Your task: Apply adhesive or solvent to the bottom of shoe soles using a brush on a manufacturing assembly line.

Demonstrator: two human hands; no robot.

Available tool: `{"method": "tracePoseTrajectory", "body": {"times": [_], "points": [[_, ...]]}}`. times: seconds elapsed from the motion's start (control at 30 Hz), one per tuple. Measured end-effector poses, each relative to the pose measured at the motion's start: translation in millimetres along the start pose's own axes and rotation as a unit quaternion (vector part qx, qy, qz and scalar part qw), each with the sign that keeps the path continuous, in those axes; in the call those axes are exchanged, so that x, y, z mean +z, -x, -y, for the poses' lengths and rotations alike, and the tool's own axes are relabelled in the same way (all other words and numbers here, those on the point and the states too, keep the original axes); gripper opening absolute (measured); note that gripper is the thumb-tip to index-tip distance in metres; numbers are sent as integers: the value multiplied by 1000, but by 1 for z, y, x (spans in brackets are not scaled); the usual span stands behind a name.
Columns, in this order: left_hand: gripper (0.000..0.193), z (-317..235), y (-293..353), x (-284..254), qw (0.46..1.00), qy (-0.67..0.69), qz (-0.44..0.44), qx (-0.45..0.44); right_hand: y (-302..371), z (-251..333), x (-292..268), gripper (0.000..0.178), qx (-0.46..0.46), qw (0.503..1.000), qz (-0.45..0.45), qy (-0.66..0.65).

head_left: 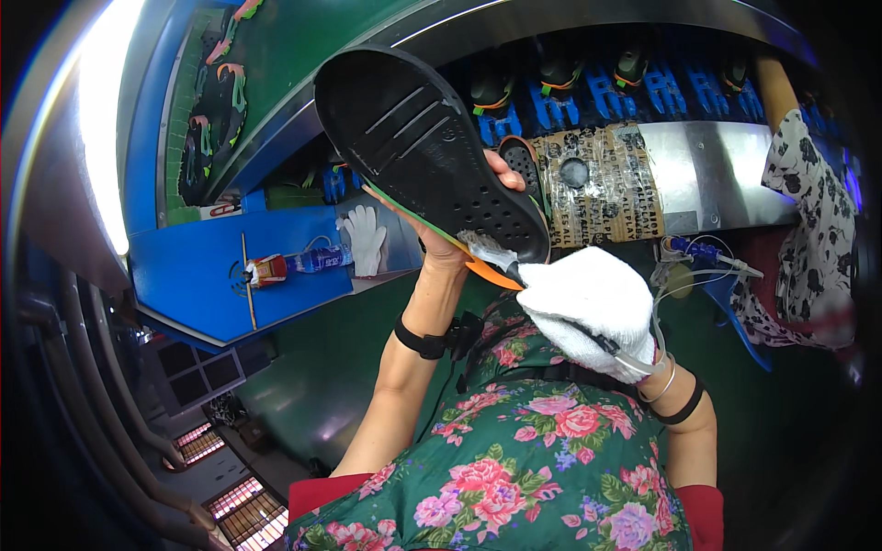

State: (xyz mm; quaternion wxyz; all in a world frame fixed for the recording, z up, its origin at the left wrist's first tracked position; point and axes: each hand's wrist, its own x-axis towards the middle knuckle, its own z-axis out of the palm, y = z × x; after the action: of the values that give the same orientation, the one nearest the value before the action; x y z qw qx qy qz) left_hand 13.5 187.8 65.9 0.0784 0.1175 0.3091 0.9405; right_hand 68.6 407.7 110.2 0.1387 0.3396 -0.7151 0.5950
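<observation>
My bare left hand (439,241) holds up a large black shoe sole (390,119), fingers wrapped round its far edge and palm beneath. The sole has slanted ridges at the wide end, several small holes at the narrower end, and a green edge. An orange strip (494,274) sticks out under the near end. In a white cloth glove, my right hand (588,298) grips a brush (489,250) with a dark handle. Its pale, wet-looking bristles touch the sole's near edge. A clear tube (634,360) runs back from the brush past my right wrist.
Beyond the sole runs a line of blue holders (556,108) carrying dark shoes. A taped cardboard cover (602,188) lies beside a metal plate (703,174); a smaller sole (521,165) rests there. Leftward, a blue table (184,266) bears a bottle (317,259) and a spare white glove (366,241).
</observation>
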Motion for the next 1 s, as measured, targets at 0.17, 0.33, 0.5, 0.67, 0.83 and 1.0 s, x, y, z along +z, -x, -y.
{"method": "tracePoseTrajectory", "body": {"times": [0.17,0.33,0.5,0.67,0.83,1.0], "points": [[95,0,-6,10,1000,23,5,20,3,-6,2,23,117,987,-49,-97],[119,-4,-4,-7,1000,-16,9,24,-2,1,-4,24,70,997,5,-40],[75,-5,-13,17,998,-16,32,55,5,-9,-4,20,91,993,-26,-64],[71,-11,-17,14,997,-25,47,55,-1,-2,-4,20,87,995,-4,-56],[71,-12,-22,9,992,-66,80,66,-1,-2,-9,25,77,996,0,-47],[75,-12,-25,6,993,-65,78,65,0,-5,-13,28,54,998,16,-43]]}}
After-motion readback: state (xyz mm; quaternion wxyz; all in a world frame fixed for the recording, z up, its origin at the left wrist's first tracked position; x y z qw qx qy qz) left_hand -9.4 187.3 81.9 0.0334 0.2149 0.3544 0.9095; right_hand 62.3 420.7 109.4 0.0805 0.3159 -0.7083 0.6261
